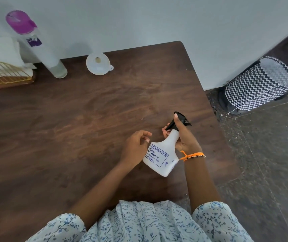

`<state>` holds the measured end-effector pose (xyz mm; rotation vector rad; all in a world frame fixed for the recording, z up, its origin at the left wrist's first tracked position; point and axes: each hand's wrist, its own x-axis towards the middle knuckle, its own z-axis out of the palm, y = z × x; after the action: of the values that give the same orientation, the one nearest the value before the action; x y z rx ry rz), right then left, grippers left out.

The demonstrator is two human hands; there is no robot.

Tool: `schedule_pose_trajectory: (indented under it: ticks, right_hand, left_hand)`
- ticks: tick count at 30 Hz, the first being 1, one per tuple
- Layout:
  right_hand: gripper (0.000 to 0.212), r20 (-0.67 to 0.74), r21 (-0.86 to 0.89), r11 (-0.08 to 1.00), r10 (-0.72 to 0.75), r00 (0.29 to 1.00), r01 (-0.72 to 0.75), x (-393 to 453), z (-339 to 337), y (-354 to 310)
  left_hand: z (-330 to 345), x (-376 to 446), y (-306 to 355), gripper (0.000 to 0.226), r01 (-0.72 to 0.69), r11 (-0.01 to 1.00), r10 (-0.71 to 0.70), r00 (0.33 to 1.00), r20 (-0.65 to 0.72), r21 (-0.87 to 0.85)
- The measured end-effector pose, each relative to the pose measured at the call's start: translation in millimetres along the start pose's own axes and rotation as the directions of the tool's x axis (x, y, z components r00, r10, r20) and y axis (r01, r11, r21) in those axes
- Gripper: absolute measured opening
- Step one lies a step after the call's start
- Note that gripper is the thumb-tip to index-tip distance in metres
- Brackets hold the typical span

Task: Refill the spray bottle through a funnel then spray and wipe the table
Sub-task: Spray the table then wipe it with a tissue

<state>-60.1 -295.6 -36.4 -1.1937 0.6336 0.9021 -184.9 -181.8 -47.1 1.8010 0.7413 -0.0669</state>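
A white spray bottle (162, 157) with a black trigger head and blue lettering is tilted over the right part of the dark wooden table (70, 119). My right hand (183, 137) grips its neck, fingers around the trigger head. My left hand (136, 145) hovers just left of the bottle, fingers loosely curled, holding nothing. A white funnel (97, 63) lies at the table's far edge. A tall clear water bottle (40, 48) with a purple cap stands at the far left. White cloths (1, 49) lie folded in a gold wire basket (5, 74).
A white wall runs behind the table. Off the table's right edge is dark tiled floor, where a black-and-white zigzag-patterned bin (260, 84) stands. My floral-print sleeves fill the bottom of the view.
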Motion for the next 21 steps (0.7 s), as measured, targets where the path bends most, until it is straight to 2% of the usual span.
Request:
schedule_pose_trajectory:
  ticks: [4,7,14,18,21]
  right_hand:
    - [0.035,-0.082,0.119,0.993,0.017,0.996,-0.007,3,-9,-4]
    - [0.033,-0.057,0.156,0.987,0.035,0.998,-0.026,1,-12,-6]
    - [0.034,0.017,0.027,1.000,-0.007,1.000,0.006,1,-11,-6]
    - [0.038,-0.062,-0.147,0.988,-0.058,0.996,0.048,2,-4,-4]
    - [0.037,-0.090,-0.185,0.983,-0.038,0.995,0.021,2,0,-3]
  left_hand:
    - [5,3,3,0.025,-0.008,1.000,0.008,1.000,0.004,-0.009]
    - [5,4,4,0.024,-0.006,1.000,0.006,1.000,-0.004,-0.003]
    - [4,5,5,0.023,-0.005,1.000,0.005,1.000,-0.004,0.002]
    - [4,5,5,0.023,-0.001,1.000,0.001,1.000,-0.014,-0.017]
    - [5,5,6,0.022,0.012,1.000,-0.013,1.000,-0.017,-0.025]
